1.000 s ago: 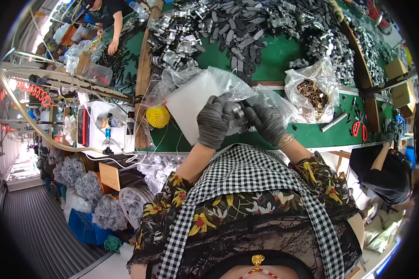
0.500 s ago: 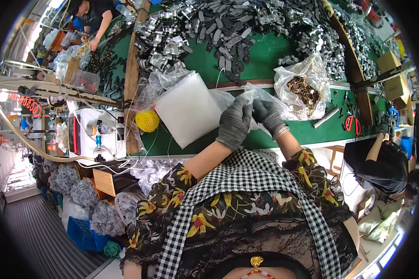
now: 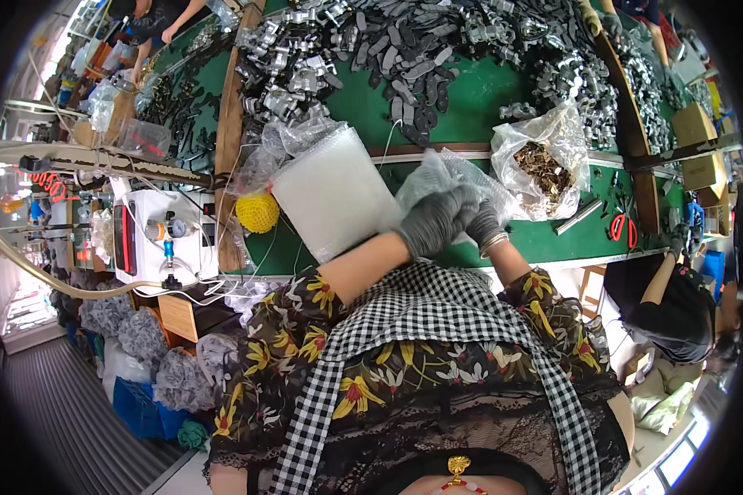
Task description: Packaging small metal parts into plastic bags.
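Closing in on each other, the gloved left hand [image 3: 431, 228] and right hand [image 3: 485, 224] now touch just right of the frame's middle, the left one no longer over the face of the white stack of bubble sheets [image 3: 334, 194] at centre left. A second ago a shiny metal part showed between them; now it is out of sight – probably folded in, which would mean the work is further along, though the hands could simply be hiding it. Crumpled clear wrap [image 3: 421, 179] bunches just above the knuckles. Fingers on both hands look curled inward, but their tips are hidden, so I cannot tell what they grasp.

Counted: two hands, one stack, one yellow ball [image 3: 257, 213] to its left, one open bag [image 3: 574, 136] of brass-coloured pieces [image 3: 543, 168], one silver tube [image 3: 579, 216] and one pair of red-handled scissors [image 3: 624, 217] at right – metal clamps [image 3: 293, 66] and dark strips [image 3: 404, 58] along the top overlap too much to count
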Demonstrator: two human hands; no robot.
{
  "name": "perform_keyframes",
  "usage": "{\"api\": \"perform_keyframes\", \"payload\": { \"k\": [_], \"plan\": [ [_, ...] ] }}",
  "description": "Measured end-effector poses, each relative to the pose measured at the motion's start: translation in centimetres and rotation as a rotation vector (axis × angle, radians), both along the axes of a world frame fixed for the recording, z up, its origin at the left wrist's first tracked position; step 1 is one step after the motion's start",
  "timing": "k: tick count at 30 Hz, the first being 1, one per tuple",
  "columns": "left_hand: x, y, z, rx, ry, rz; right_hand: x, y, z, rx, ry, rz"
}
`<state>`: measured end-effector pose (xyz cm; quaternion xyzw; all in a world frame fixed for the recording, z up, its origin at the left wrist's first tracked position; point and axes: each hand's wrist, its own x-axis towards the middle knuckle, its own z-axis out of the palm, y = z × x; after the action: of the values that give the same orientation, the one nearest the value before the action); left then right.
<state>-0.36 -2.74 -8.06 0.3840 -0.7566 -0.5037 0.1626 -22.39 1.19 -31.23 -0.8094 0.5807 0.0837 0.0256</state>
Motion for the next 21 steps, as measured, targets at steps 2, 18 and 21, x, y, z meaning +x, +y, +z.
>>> {"api": "perform_keyframes", "payload": {
  "k": [2,18,21],
  "plan": [
    [3.5,1.2,-1.8,-0.276,0.162,0.141,8.4,-1.8,10.3,0.149,-0.256,-0.157],
    [16.4,1.2,-5.1,-0.252,-0.730,0.583,11.8,-18.1,19.1,0.283,-0.330,-0.317],
    [17.1,0.7,-6.8,-0.313,-0.626,0.663,13.7,-20.7,15.6,0.340,-0.172,-0.367]
  ]
}}
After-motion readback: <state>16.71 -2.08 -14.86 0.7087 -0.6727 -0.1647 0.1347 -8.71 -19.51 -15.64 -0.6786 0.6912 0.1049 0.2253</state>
